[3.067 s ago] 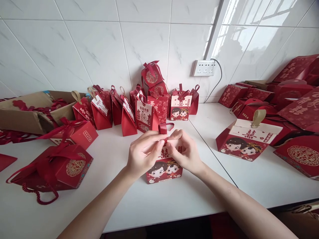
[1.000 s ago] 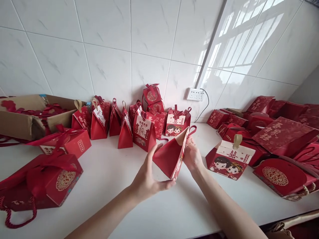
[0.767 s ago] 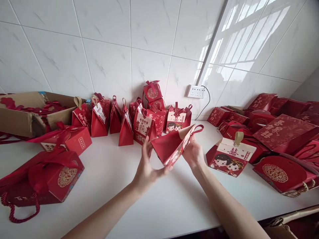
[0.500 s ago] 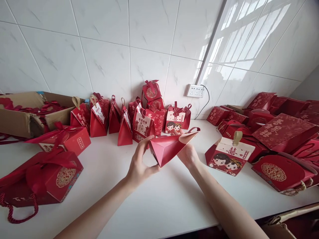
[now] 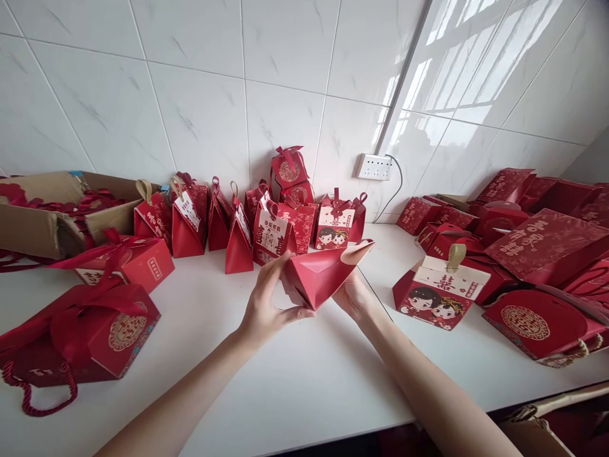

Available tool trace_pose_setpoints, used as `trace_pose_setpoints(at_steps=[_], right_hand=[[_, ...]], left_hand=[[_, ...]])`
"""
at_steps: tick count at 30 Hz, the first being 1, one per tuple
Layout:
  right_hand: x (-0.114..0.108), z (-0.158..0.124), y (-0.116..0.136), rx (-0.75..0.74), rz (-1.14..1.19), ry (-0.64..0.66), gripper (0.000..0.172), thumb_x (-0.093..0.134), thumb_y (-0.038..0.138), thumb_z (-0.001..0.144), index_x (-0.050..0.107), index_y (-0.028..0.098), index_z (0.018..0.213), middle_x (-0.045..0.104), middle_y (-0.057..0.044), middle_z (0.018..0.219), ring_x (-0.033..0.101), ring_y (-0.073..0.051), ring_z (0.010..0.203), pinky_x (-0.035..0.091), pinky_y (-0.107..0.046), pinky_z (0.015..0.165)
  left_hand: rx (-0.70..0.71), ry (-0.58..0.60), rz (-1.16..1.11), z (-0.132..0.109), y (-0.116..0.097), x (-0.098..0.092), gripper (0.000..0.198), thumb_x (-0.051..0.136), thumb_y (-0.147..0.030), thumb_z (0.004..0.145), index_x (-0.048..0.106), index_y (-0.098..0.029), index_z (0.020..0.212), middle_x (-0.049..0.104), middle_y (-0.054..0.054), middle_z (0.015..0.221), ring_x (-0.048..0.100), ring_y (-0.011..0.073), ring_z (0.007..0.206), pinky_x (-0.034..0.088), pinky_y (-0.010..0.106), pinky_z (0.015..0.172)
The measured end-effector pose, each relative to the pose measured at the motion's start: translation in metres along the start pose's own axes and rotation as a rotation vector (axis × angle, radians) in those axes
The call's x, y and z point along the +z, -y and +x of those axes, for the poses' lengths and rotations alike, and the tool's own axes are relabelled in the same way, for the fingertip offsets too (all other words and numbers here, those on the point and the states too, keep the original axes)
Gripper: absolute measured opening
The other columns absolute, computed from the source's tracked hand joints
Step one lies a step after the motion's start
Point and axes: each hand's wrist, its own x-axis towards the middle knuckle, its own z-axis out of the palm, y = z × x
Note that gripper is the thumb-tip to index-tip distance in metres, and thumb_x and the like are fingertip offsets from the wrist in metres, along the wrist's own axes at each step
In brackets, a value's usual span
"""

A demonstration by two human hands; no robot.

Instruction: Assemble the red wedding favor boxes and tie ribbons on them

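Between my two hands, above the white table, is a red paper gift box (image 5: 323,276), tilted so that a folded triangular side faces me. My left hand (image 5: 269,298) grips its left side, fingers at the upper edge and thumb along the lower corner. My right hand (image 5: 356,295) holds it from behind on the right; most of its fingers are hidden by the box. Just beyond stand several red gift boxes with ribbon loops, among them a box with a printed couple (image 5: 273,235). A box with two cartoon figures (image 5: 442,292) sits to the right of my hands.
At the left, an open cardboard carton (image 5: 28,222) holds red ribbons. Nearer lie two ribboned boxes, one a large box with a rope handle (image 5: 95,336). A pile of red boxes (image 5: 547,241) fills the right side. A power strip (image 5: 374,167) is on the tiled wall.
The gift box has tilted and turned slightly in my hands, showing more of its folded red side. My left thumb has shifted a little to the right along its lower corner.
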Motion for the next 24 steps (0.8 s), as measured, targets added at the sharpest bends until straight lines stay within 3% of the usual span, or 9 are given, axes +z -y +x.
trace_pose_setpoints(at_steps=[3,6,11,17,21,24], right_hand=[[-0.003,0.002,-0.01,0.095,0.037,-0.004,0.028,0.074,0.023,0.072,0.066,0.018,0.098,0.071,-0.002,0.088,0.066,-0.015,0.078,0.057,-0.024,0.07],[-0.006,0.003,-0.018,0.159,0.089,-0.004,0.023,0.07,0.015,0.074,0.066,0.018,0.097,0.071,0.0,0.085,0.065,-0.011,0.071,0.057,-0.019,0.063],[-0.008,0.003,-0.022,0.191,0.109,-0.001,0.017,0.065,0.006,0.071,0.067,0.016,0.085,0.07,0.0,0.083,0.066,-0.011,0.075,0.058,-0.019,0.068],[-0.007,0.002,-0.014,0.059,0.133,-0.012,0.024,0.074,0.018,0.069,0.065,0.022,0.091,0.069,0.003,0.092,0.066,-0.011,0.083,0.057,-0.022,0.079],[-0.005,0.001,-0.006,-0.06,0.089,-0.016,0.033,0.076,0.015,0.063,0.064,0.027,0.091,0.069,0.006,0.083,0.065,-0.011,0.077,0.057,-0.027,0.079],[-0.004,-0.001,-0.002,-0.07,0.068,-0.013,0.037,0.076,0.012,0.06,0.065,0.027,0.093,0.07,0.005,0.087,0.065,-0.012,0.078,0.057,-0.027,0.078]], left_hand=[[0.009,0.061,0.047,0.0,-0.001,0.002,0.093,0.075,-0.048,0.068,0.026,-0.029,0.145,0.05,0.015,0.135,0.048,0.0311,0.126,0.048,0.042,0.099],[-0.091,0.097,-0.001,-0.002,-0.003,0.004,0.098,0.074,-0.045,0.07,0.017,-0.028,0.148,0.044,0.016,0.14,0.044,0.0311,0.131,0.046,0.042,0.102],[-0.156,0.063,-0.063,-0.001,-0.006,0.004,0.092,0.074,-0.043,0.07,0.024,-0.025,0.145,0.045,0.015,0.136,0.044,0.0305,0.128,0.044,0.043,0.102],[-0.065,-0.017,0.075,0.002,0.002,-0.003,0.083,0.065,-0.04,0.072,0.026,-0.024,0.144,0.041,0.012,0.121,0.048,0.0287,0.115,0.049,0.043,0.092],[0.046,0.064,0.118,0.003,0.008,-0.009,0.071,0.061,-0.037,0.072,0.038,-0.02,0.137,0.043,0.014,0.119,0.045,0.032,0.114,0.046,0.048,0.094],[0.075,0.105,0.098,0.004,0.009,-0.013,0.068,0.061,-0.032,0.071,0.04,-0.021,0.135,0.043,0.015,0.121,0.047,0.0322,0.111,0.047,0.049,0.091]])
